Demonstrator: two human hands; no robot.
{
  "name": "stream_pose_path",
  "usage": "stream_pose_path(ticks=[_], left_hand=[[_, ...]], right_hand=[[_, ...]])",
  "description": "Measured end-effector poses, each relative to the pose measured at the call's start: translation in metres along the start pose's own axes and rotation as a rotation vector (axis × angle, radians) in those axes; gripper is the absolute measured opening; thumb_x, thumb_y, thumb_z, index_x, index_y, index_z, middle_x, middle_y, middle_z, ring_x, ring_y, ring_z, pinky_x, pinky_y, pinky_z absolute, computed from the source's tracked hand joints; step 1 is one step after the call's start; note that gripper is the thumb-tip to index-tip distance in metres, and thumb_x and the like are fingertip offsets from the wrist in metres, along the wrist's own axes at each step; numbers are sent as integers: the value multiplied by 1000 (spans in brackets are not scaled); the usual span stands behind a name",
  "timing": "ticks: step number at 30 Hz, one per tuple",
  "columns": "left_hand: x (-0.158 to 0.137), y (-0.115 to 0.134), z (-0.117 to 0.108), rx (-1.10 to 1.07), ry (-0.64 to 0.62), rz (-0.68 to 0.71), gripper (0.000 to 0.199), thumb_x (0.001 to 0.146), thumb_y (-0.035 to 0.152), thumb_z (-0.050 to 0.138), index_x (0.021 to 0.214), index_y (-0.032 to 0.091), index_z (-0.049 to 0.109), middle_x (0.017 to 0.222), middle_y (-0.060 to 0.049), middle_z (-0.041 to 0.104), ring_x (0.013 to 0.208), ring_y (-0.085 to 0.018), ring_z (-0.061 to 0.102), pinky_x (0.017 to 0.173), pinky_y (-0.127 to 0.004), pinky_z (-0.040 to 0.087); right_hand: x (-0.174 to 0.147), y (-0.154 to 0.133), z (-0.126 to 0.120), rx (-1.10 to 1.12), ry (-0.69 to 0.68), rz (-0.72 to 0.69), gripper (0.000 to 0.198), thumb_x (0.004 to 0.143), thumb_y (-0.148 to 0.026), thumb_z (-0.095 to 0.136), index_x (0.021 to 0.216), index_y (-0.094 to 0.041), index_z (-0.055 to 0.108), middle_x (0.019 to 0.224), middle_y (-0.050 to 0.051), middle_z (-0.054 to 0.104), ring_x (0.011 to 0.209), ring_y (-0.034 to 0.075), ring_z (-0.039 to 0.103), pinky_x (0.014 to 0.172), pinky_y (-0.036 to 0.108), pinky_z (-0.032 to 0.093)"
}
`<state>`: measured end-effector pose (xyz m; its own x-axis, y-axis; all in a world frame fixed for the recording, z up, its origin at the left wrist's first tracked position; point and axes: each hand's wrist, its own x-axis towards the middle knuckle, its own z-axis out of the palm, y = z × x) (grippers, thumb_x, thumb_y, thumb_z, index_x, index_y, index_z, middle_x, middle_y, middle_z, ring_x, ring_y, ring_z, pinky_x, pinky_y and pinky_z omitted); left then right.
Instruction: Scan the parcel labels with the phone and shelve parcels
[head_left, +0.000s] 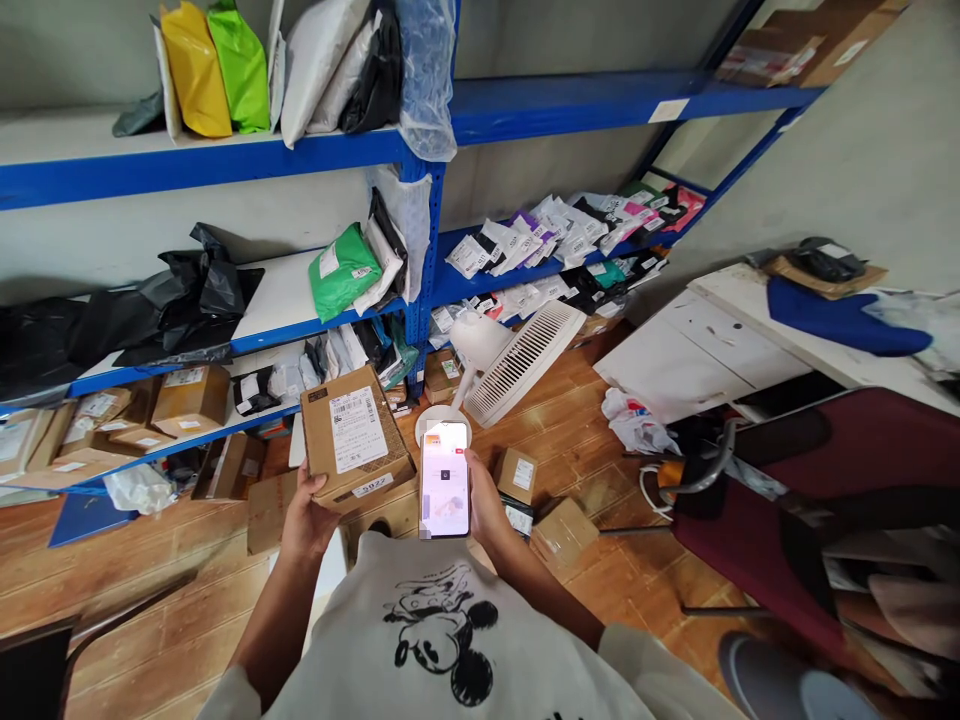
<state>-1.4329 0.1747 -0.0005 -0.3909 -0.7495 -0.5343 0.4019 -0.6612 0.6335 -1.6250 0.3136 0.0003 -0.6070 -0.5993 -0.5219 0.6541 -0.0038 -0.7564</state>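
My left hand (309,515) grips a cardboard box (390,455) by its lower left corner, thumb on top. A white printed label covers much of the box's upper face, and a small numbered sticker sits on its near side. In my right hand (484,495) is a smartphone (445,500), held upright with its lit screen toward me; the thumb lies along its right edge. Box and phone are side by side, a small gap apart, in front of my body. Just beyond the phone stands a white electric fan (525,365) on a round base.
Blue-edged shelves (330,155) hold bagged parcels and boxes along the wall. Small cartons (566,530) lie on the wooden floor near my right arm. To the right are a dark red chair (757,540), a white cabinet (675,350) and a plastic bag (637,422).
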Motion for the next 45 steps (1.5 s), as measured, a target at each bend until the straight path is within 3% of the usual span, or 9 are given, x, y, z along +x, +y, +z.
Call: stream_pose_path(ticks=[9,19,31,38,45], left_hand=[[0,1,-4,-22,-10,-10,63,63,24,75,123,31,56,111,-1,69,92,-25,66,87,-44,54],[-2,1,-7,-10,19,-36,74,60,29,78,129,32,53,109,-3,71,101,-32,67,89,-48,52],[2,7,-11,-41,20,-113,68,63,29,74,129,25,56,98,-6,73,90,-29,68,84,-48,53],[10,19,-25,-55,9,-106,71,64,29,75,132,26,53,102,-6,73,89,-27,68,80,-41,53],[20,40,-47,-33,8,-85,73,64,32,74,133,23,54,105,-7,72,97,-33,67,82,-46,53]], right_hand=[[-2,-5,4,-18,52,-37,42,70,-60,71,91,-24,62,80,-2,76,75,22,71,67,32,55],[-7,-8,9,-14,29,-40,37,71,-55,71,90,-25,60,79,0,75,80,25,72,71,36,56],[-6,-6,14,7,7,86,37,75,-48,70,102,-25,59,86,1,77,75,25,73,69,40,59],[0,1,33,-1,19,73,34,74,-44,71,101,-26,60,84,-1,77,75,22,72,69,35,57],[11,11,64,6,29,107,31,72,-41,72,97,-25,63,80,-2,77,73,20,71,68,31,55]])
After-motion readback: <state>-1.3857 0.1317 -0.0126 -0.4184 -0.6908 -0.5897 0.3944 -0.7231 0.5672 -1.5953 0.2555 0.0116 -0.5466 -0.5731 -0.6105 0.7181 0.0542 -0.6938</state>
